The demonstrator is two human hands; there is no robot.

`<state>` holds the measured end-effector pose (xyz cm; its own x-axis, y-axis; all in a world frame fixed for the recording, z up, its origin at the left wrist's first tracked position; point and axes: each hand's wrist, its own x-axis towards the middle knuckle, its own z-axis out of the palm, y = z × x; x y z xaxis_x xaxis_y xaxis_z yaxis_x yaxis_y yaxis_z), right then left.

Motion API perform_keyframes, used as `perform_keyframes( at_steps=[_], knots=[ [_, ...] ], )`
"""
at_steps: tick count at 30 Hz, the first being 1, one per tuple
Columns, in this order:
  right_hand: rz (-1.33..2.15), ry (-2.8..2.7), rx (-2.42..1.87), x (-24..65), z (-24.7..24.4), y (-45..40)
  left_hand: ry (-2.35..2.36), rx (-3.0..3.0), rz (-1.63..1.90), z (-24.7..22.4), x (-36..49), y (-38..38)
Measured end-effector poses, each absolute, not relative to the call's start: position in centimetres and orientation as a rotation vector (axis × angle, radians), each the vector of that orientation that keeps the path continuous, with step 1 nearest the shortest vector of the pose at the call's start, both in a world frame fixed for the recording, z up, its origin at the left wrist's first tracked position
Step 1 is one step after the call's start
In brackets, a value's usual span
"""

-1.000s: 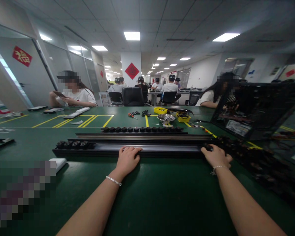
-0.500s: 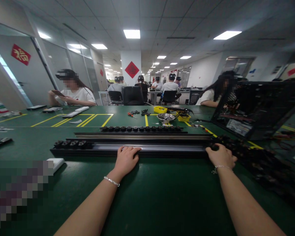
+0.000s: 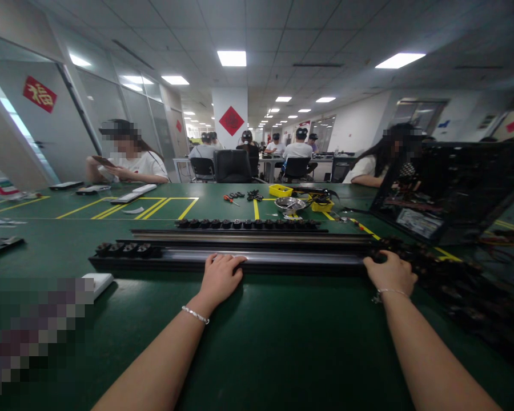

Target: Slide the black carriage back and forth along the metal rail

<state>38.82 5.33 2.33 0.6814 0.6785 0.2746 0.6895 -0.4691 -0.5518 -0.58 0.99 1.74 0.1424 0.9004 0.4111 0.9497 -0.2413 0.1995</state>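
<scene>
A long black rail with a shiny channel (image 3: 295,258) lies crosswise in front of me. Several small black round parts (image 3: 131,249) sit in its left end. My left hand (image 3: 221,277) is closed over the rail's near edge, left of the middle, thumb pointing right. At the rail's right end, my right hand (image 3: 392,275) curls its thumb and fingers around a small dark part, mostly hidden by the fingers. Beside that hand spreads a heap of similar black parts (image 3: 466,279). Behind the rail are another rail (image 3: 257,236) and a row of black parts (image 3: 248,224).
The green table (image 3: 300,342) bears yellow tape lines. Farther back are a metal bowl (image 3: 290,204), yellow trays (image 3: 280,190) and an orange screwdriver (image 3: 230,200). An open black computer case (image 3: 445,194) stands right. Two people sit across the table, one holding a phone-like object.
My right hand has shifted slightly to the right at the rail's end. The left hand keeps its place on the rail, and the view has moved a little.
</scene>
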Motion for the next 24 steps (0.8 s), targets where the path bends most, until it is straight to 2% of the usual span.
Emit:
perform_keyframes(
  at_steps=[24],
  knots=[
    [0.123, -0.921, -2.288, 38.7, 3.8, 4.0, -1.893, -2.246, -0.763, 1.8, -0.7, 1.0]
  ],
)
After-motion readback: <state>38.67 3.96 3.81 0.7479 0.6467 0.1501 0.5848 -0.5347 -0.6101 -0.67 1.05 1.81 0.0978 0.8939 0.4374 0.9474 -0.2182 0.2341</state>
